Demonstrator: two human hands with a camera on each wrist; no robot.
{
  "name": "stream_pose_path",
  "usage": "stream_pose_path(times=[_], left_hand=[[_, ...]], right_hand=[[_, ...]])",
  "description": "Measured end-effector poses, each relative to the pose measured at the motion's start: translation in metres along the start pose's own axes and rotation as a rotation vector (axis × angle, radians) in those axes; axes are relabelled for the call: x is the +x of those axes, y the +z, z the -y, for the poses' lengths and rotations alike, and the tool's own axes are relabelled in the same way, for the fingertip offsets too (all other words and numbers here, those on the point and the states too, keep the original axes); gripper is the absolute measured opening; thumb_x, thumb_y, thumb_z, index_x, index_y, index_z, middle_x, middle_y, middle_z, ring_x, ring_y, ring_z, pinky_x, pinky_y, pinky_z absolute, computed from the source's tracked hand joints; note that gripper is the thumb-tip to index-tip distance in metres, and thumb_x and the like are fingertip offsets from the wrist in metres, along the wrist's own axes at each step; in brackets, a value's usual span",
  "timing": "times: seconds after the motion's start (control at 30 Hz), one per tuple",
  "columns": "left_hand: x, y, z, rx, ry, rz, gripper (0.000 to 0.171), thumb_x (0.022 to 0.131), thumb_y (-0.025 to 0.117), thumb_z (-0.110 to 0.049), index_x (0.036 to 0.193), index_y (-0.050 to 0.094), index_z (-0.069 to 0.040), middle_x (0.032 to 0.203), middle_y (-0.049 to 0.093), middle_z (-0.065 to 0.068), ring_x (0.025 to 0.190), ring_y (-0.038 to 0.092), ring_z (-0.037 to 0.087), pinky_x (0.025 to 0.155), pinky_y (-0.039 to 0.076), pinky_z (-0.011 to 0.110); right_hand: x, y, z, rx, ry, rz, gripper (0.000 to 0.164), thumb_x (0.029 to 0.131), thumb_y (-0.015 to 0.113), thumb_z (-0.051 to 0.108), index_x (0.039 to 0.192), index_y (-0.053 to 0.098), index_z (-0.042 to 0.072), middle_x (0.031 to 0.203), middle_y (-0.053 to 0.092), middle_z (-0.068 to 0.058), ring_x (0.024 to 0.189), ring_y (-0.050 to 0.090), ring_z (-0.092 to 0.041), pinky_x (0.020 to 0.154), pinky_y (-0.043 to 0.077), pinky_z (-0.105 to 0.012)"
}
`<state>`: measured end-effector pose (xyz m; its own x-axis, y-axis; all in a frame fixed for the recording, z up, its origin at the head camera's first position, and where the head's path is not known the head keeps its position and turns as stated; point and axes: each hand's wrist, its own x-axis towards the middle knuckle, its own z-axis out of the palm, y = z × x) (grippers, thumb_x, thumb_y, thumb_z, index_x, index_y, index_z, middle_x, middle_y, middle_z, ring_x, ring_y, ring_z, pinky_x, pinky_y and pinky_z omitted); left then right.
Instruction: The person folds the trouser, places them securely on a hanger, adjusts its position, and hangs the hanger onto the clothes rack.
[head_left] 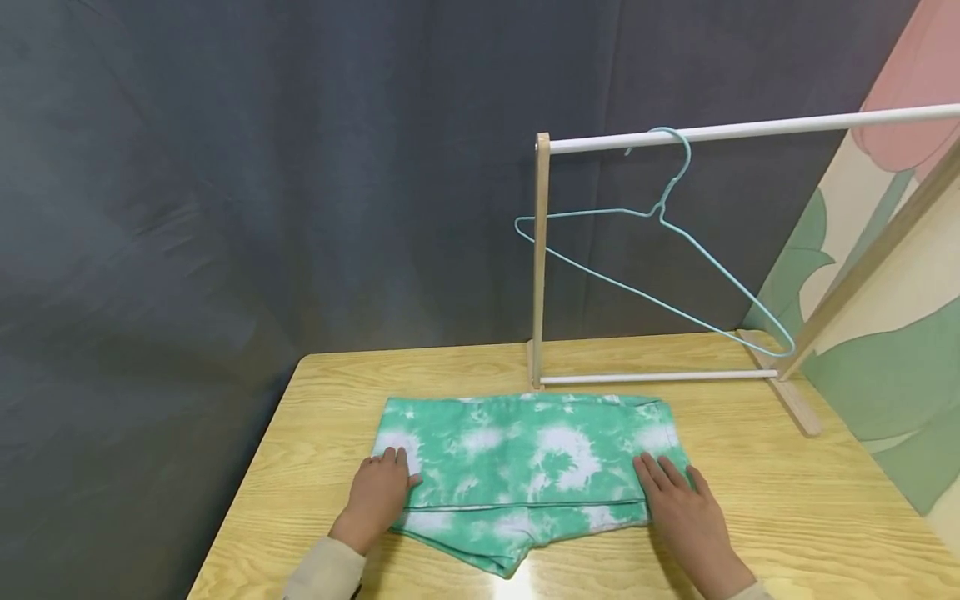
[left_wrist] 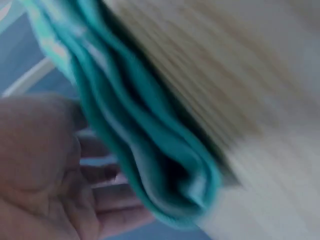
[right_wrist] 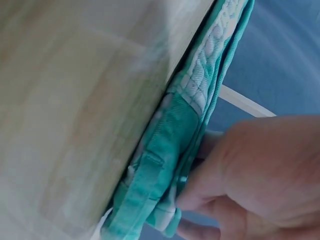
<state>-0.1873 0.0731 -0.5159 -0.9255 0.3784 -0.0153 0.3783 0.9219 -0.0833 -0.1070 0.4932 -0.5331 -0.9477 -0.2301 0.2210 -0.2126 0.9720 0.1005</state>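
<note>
Folded green and white tie-dye trousers (head_left: 510,450) lie flat on the wooden table, with a pointed crotch edge toward the near side. My left hand (head_left: 378,492) rests on their left edge, fingers straight over the cloth. On the right edge, the fingers of my right hand (head_left: 684,517) lie spread on top. The left wrist view shows the stacked folds of the trousers (left_wrist: 145,135) beside my left hand (left_wrist: 45,170). In the right wrist view, the waistband side of the trousers (right_wrist: 165,135) with a belt loop shows beside my right hand (right_wrist: 260,175).
A wooden rack with a white rail (head_left: 765,127) stands at the back right of the table (head_left: 300,433). From the rail hangs a light blue hanger (head_left: 660,208) with nothing on it. A dark curtain (head_left: 300,167) hangs behind, and a floral wall covering (head_left: 892,350) is at the right.
</note>
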Motion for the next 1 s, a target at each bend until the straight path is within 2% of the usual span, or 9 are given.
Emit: stream_pose_path(times=[0.1,0.2,0.33,0.43,0.53,0.6,0.7,0.83,1.0], left_hand=[[0.015,0.002,-0.006,0.111,-0.055,-0.019,0.063,0.086,0.072,-0.041,0.128,0.061,0.005,0.102,0.065,0.017,0.087,0.066,0.033,0.078,0.057,0.047],[0.028,0.001,-0.007,-0.015,-0.113,0.081,0.071,0.08,0.08,-0.034,0.137,0.055,0.0,0.125,0.058,0.02,0.11,0.058,0.038,0.084,0.054,0.05],[0.046,-0.006,-0.01,-0.188,-0.072,0.175,0.085,0.072,0.086,-0.024,0.146,0.048,-0.006,0.15,0.039,0.025,0.137,0.038,0.044,0.098,0.048,0.057],[0.058,-0.013,-0.009,-0.225,-0.043,0.23,0.095,0.068,0.089,-0.022,0.15,0.044,-0.012,0.156,0.032,0.024,0.146,0.029,0.045,0.104,0.044,0.06],[0.067,-0.019,-0.004,-0.234,-0.071,0.274,0.103,0.065,0.091,-0.022,0.153,0.04,-0.016,0.158,0.03,0.02,0.147,0.028,0.042,0.104,0.045,0.056],[0.07,-0.021,0.0,-0.228,-0.082,0.279,0.105,0.063,0.092,-0.024,0.153,0.04,-0.019,0.154,0.033,0.018,0.143,0.033,0.039,0.098,0.047,0.053],[0.072,-0.023,0.004,-0.229,-0.082,0.283,0.106,0.062,0.093,-0.024,0.153,0.039,-0.02,0.153,0.032,0.02,0.142,0.032,0.039,0.105,0.042,0.055],[0.07,-0.025,0.003,-0.258,-0.082,0.323,0.106,0.066,0.091,-0.024,0.156,0.035,-0.019,0.16,0.02,0.023,0.151,0.018,0.043,0.118,0.028,0.059],[0.066,-0.026,0.001,-0.317,-0.13,0.369,0.107,0.068,0.088,-0.018,0.158,0.03,-0.021,0.166,0.0,0.024,0.153,0.006,0.048,0.118,0.027,0.063]], right_hand=[[0.001,0.004,0.003,0.003,-0.02,-0.038,0.052,0.083,0.069,-0.005,0.133,0.062,0.005,0.136,0.064,-0.011,0.12,0.065,-0.031,0.098,0.049,-0.058],[-0.001,0.005,0.004,-0.009,-0.03,-0.053,0.05,0.083,0.069,-0.003,0.132,0.062,0.004,0.135,0.064,-0.012,0.118,0.065,-0.031,0.096,0.051,-0.057],[-0.006,0.004,0.002,-0.046,-0.041,-0.079,0.051,0.078,0.073,-0.002,0.129,0.064,0.001,0.132,0.066,-0.014,0.114,0.067,-0.033,0.093,0.053,-0.055],[-0.007,0.004,0.0,-0.067,-0.058,-0.09,0.05,0.078,0.073,-0.001,0.127,0.064,-0.001,0.13,0.066,-0.015,0.113,0.067,-0.034,0.092,0.053,-0.052],[-0.004,0.004,0.001,-0.073,-0.066,-0.051,0.048,0.083,0.068,0.0,0.13,0.061,-0.003,0.133,0.064,-0.017,0.118,0.064,-0.036,0.094,0.052,-0.051],[-0.002,0.005,0.002,-0.077,-0.066,-0.032,0.047,0.085,0.066,0.0,0.131,0.059,-0.003,0.134,0.062,-0.019,0.12,0.062,-0.037,0.096,0.051,-0.051],[0.0,0.008,0.004,-0.09,-0.066,-0.044,0.047,0.085,0.065,0.001,0.131,0.058,-0.004,0.135,0.061,-0.02,0.121,0.061,-0.039,0.096,0.05,-0.051],[0.002,0.01,0.005,-0.104,-0.062,-0.083,0.046,0.084,0.064,0.002,0.129,0.06,-0.005,0.133,0.062,-0.021,0.12,0.061,-0.04,0.095,0.051,-0.051],[0.001,0.005,0.006,-0.051,-0.053,0.011,0.046,0.089,0.061,0.0,0.134,0.056,-0.005,0.137,0.06,-0.021,0.124,0.058,-0.041,0.101,0.048,-0.053]])
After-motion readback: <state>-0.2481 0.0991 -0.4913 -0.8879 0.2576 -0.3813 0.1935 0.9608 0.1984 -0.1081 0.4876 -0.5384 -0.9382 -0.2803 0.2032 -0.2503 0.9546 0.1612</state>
